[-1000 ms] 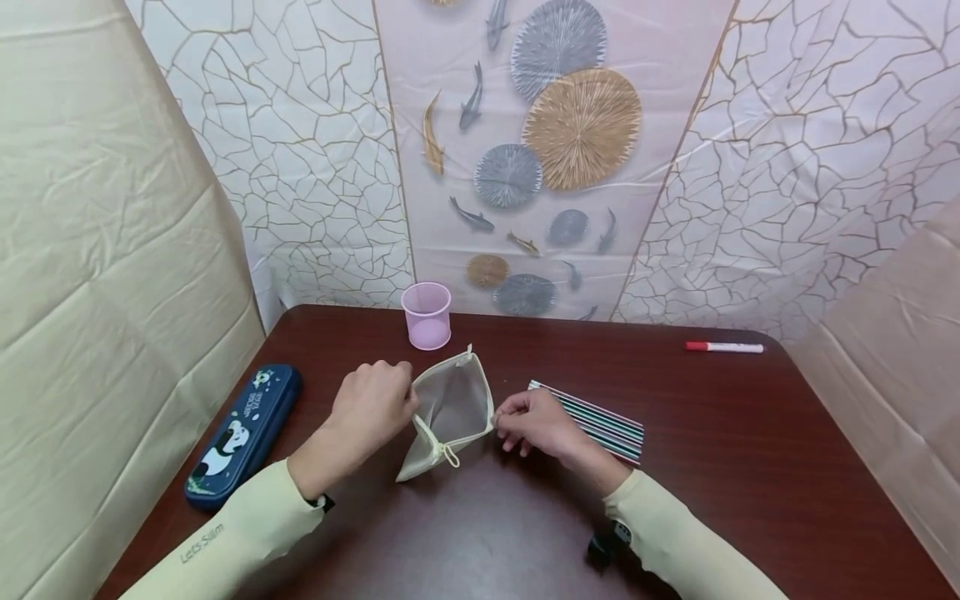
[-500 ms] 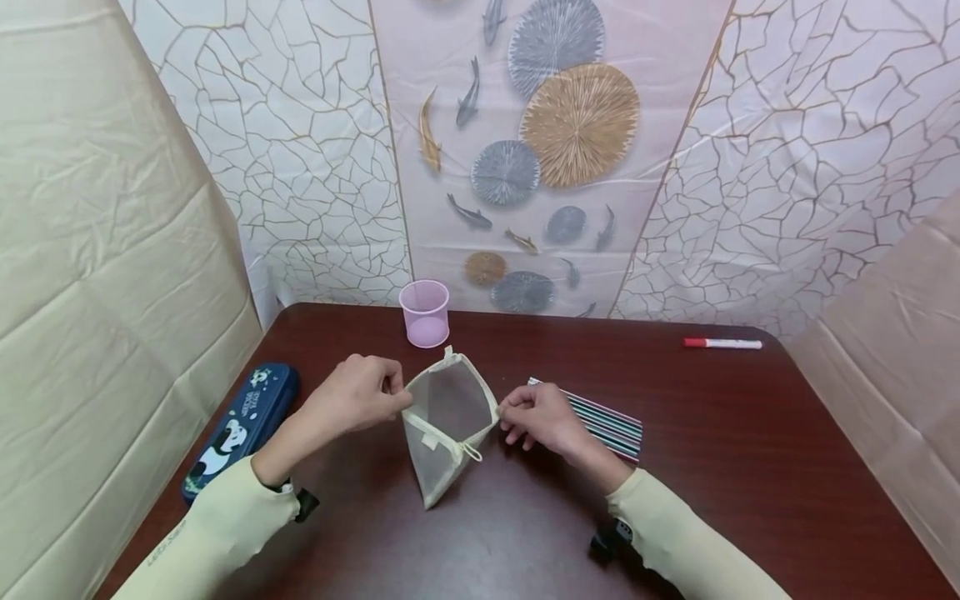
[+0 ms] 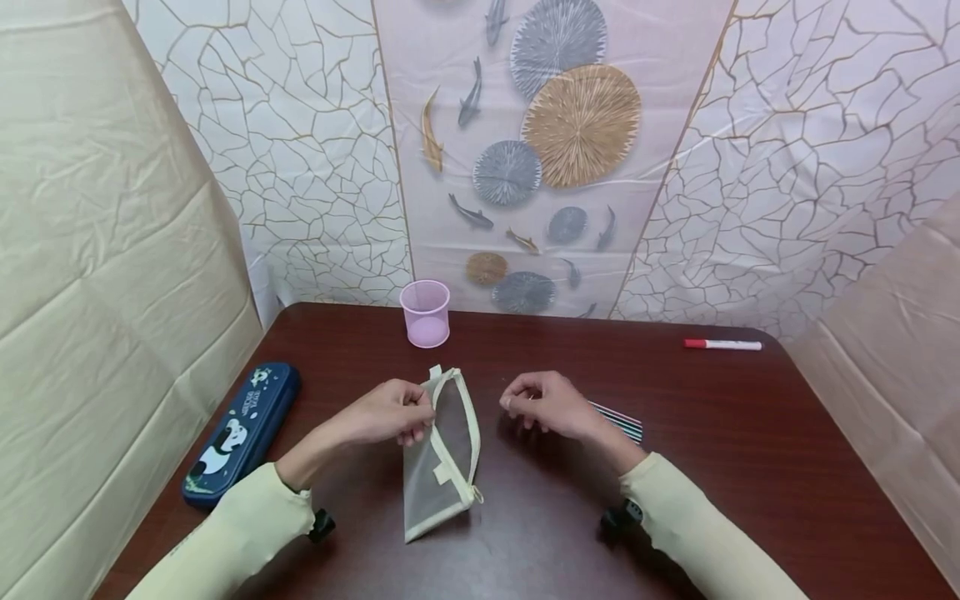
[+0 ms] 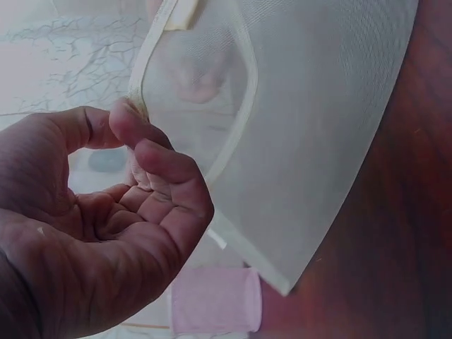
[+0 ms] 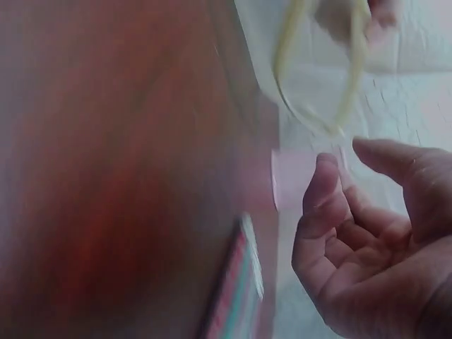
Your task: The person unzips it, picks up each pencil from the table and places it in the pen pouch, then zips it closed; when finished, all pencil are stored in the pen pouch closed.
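Note:
My left hand (image 3: 390, 412) pinches the zipped edge of a see-through mesh pouch (image 3: 442, 477) between thumb and forefinger, as the left wrist view shows close up. Pale yellow trim runs round the pouch, whose mouth gapes and whose zipper pull hangs at the near end. To its right, my right hand (image 3: 551, 406) hovers apart from it. In the right wrist view the thumb and loosely curled fingers (image 5: 325, 191) hold nothing. Partly hidden under the right hand lies a flat bundle of thin striped sticks (image 3: 618, 422).
A pink cup (image 3: 426, 315) stands at the table's back edge. On the left lies a dark blue pencil case (image 3: 242, 435) with a panda print. A red-capped white marker (image 3: 723, 344) is at the back right. Cloth walls enclose the dark table (image 3: 750, 467) on three sides.
The right hand has let go of the pouch's edge and moved slightly away. The pouch has turned and its mouth has narrowed, while the left hand has shifted right with it.

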`<state>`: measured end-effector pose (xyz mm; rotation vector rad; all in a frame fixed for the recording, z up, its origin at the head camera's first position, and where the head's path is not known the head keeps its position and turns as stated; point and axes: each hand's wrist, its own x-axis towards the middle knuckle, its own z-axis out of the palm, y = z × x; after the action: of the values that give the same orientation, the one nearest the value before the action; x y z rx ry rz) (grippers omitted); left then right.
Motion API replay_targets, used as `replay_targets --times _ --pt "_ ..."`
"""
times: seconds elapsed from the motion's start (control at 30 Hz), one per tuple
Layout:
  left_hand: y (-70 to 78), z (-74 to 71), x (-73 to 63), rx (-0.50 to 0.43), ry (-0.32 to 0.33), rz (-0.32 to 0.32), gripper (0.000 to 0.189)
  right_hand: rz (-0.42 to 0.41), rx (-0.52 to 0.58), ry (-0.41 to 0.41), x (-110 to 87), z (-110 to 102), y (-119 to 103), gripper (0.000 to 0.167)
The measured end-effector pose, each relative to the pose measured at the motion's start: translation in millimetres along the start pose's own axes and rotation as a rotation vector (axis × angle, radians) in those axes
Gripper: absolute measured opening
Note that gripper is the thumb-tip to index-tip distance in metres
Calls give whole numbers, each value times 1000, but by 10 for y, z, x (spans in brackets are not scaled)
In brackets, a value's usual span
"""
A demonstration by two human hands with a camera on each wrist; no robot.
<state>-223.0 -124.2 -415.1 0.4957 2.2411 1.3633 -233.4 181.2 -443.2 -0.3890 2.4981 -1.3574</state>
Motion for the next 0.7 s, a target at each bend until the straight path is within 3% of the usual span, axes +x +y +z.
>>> replay_targets --times 0.2,0.47,0.7 --pt "-63 67 21 -74 -11 -43 18 -16 -163 51 -15 -450 145 24" --pt "-113 131 21 -113 -26 -48 19 23 -130 -10 34 -900 487 30" --pt "-126 158 40 -113 -4 -51 20 39 -136 -62 104 -1064 728 32"
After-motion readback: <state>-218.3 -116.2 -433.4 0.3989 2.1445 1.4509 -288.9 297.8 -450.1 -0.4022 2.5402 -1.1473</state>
